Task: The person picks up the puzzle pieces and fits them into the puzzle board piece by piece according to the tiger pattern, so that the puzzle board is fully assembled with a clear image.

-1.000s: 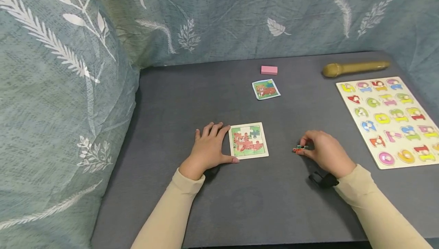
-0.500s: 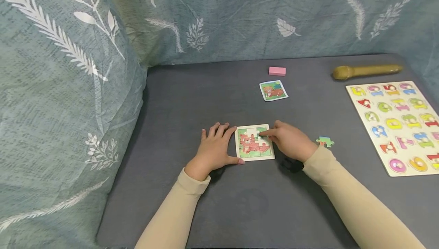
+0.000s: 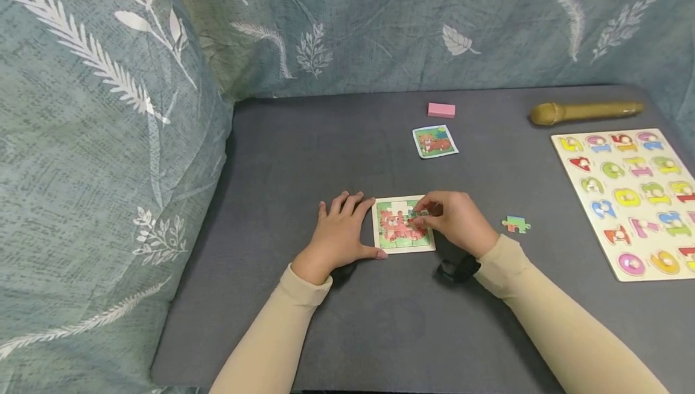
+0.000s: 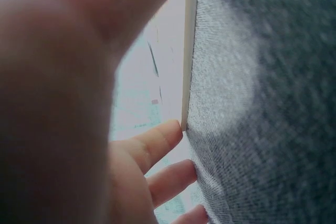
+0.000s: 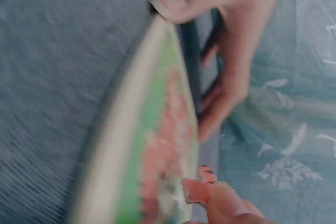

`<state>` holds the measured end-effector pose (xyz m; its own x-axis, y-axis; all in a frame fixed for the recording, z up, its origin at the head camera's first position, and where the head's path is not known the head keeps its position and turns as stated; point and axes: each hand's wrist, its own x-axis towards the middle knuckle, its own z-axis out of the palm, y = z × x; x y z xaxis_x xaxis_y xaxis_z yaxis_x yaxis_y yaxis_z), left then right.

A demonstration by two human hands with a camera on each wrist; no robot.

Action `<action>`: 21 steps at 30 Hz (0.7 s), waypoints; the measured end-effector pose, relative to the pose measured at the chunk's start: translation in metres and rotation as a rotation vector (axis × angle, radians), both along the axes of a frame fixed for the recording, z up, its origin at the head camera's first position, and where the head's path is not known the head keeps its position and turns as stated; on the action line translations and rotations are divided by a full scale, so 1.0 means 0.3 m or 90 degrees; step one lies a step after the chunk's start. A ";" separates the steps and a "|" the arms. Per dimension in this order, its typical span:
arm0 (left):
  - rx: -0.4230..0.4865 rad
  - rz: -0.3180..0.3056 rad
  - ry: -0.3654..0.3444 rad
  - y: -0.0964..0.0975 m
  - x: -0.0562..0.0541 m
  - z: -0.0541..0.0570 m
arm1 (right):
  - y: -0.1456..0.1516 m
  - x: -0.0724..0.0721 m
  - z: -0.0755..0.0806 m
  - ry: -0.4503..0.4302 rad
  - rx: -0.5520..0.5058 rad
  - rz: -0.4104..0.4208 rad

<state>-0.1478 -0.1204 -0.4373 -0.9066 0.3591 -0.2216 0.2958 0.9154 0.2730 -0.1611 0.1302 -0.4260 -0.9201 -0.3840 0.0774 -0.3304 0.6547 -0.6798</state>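
Observation:
A small framed jigsaw puzzle (image 3: 402,238) with a reddish animal picture lies on the dark table; white gaps show in its upper part. My left hand (image 3: 338,236) lies spread at its left side, thumb at the near left corner and index finger at the far left corner. Over the puzzle's right side, my right hand (image 3: 458,218) pinches a reddish puzzle piece (image 5: 197,190) between thumb and fingers. Its fingers partly hide that side of the picture. A loose green and blue puzzle piece (image 3: 516,224) lies to the right of the right hand.
A picture card (image 3: 435,142) and a pink block (image 3: 441,110) lie beyond the puzzle. At the right are a number board (image 3: 597,201) and a brownish-gold stick-shaped object (image 3: 586,112). A patterned curtain (image 3: 347,38) borders the table at the back and left.
My right hand has moved left from the loose pieces to the puzzle. Its index finger first reached onto the upper right; now thumb and fingers pinch a piece there. My left hand stays by the frame.

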 end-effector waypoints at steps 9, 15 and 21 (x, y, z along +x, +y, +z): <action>0.004 0.002 0.002 0.004 0.001 -0.001 | -0.022 0.005 -0.051 0.003 0.031 -0.043; 0.000 -0.001 0.003 0.004 -0.002 0.005 | -0.024 0.007 -0.055 0.033 0.087 -0.050; 0.002 0.000 -0.003 -0.002 0.001 0.006 | -0.010 0.025 -0.027 0.163 0.153 0.032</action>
